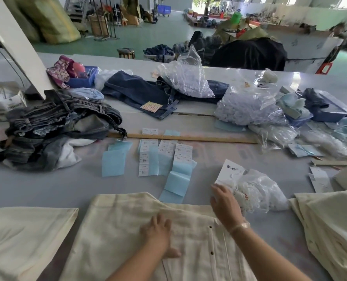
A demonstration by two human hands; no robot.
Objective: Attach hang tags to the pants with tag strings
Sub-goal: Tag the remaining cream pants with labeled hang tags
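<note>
Left hand [157, 230]: lying flat, fingers relaxed, pressing cream pants [140, 236] at lower centre.
Right hand [225, 201]: reaching, fingers extended, holding nothing, touching string bag [257, 191].
Tip: picking one string, avoiding tangles, beside hang tag [229, 171].

Both forearms bare, no sleeves in view. Left hand [156, 230] bare, no rings seen. Right hand [226, 201] bare too; clear plastic band [242, 227] round right wrist.
</note>
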